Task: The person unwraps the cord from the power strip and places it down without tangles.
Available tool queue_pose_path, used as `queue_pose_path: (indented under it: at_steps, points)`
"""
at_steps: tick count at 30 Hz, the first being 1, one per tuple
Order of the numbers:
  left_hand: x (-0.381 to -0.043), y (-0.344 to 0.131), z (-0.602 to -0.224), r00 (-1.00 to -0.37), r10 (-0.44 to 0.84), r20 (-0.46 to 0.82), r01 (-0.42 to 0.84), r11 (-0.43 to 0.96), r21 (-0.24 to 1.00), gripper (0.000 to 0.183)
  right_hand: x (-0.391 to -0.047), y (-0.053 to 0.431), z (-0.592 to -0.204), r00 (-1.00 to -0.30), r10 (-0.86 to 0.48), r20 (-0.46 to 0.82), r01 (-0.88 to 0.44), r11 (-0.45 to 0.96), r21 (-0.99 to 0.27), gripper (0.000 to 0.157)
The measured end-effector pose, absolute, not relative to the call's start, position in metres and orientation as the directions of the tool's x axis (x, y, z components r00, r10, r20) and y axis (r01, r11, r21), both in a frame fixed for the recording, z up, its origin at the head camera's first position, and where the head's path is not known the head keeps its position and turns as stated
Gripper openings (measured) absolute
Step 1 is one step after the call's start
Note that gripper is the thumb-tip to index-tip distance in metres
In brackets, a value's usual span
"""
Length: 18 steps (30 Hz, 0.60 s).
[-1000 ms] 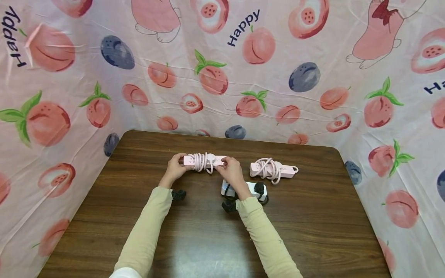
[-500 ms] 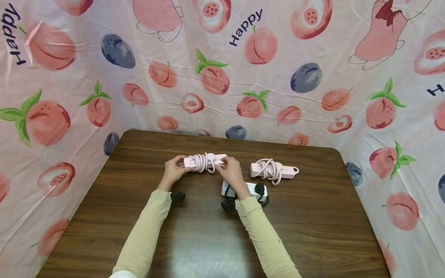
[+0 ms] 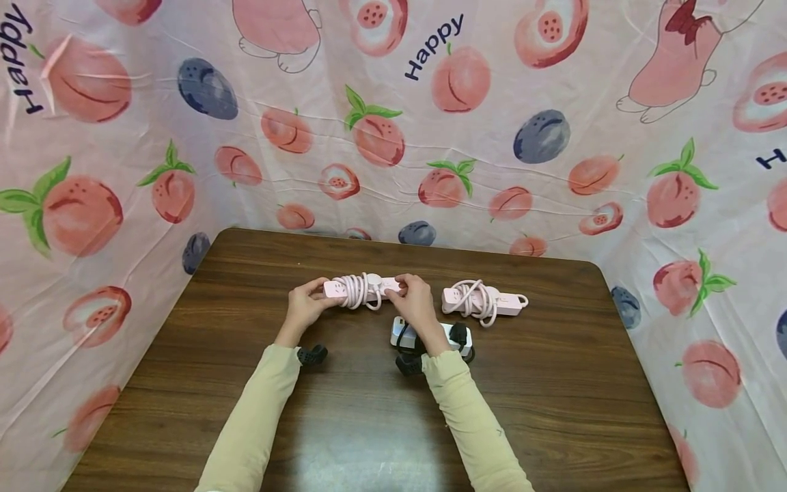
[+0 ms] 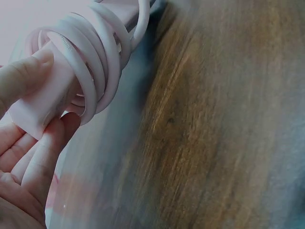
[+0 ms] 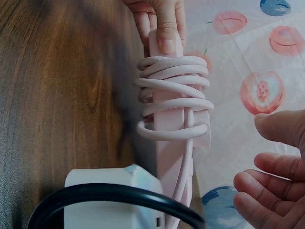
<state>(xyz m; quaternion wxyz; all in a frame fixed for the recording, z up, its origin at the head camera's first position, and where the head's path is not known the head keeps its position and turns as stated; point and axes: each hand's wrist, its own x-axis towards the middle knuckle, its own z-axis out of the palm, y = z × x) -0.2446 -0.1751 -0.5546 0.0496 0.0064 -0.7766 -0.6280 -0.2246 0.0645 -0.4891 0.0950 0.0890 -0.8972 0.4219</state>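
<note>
A pale pink power strip [image 3: 337,290], its pink cord [image 5: 174,105] wound round it in several loops, is held near the back of the table. My left hand [image 3: 304,305] grips its left end, thumb on one face and fingers on the other, as the left wrist view [image 4: 33,86] shows. At the strip's right end is my right hand [image 3: 417,305]. In the right wrist view the right thumb and fingers [image 5: 267,186] are spread apart, beside the strip with a gap between. A plug [image 3: 374,281] sits in the strip's upper face.
A second pink power strip [image 3: 509,305] with a tangled cord lies to the right on the brown wooden table [image 3: 369,424]. Under my right forearm is a white power strip [image 3: 402,333] with a black cord and plug. Fruit-printed cloth [image 3: 393,184] hangs behind the table.
The held strip and its cord have shifted only slightly. My right hand has moved slightly up and to the right at the strip's end. The other two strips have stayed put.
</note>
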Motion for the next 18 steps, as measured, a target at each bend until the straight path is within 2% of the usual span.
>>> queue_pose_path:
  at_steps: [12, 18]
  points:
    - [-0.223, -0.176, -0.538, -0.992, -0.125, 0.02, 0.008, 0.095, 0.995, 0.051, -0.208, 0.072, -0.459, -0.939, -0.079, 0.336, -0.318, 0.576, -0.753, 0.03]
    - [-0.211, -0.165, -0.521, -0.991, -0.119, 0.062, 0.059, 0.024, 0.998, 0.052, -0.194, 0.078, -0.441, -0.91, -0.102, 0.403, -0.385, 0.574, -0.723, 0.031]
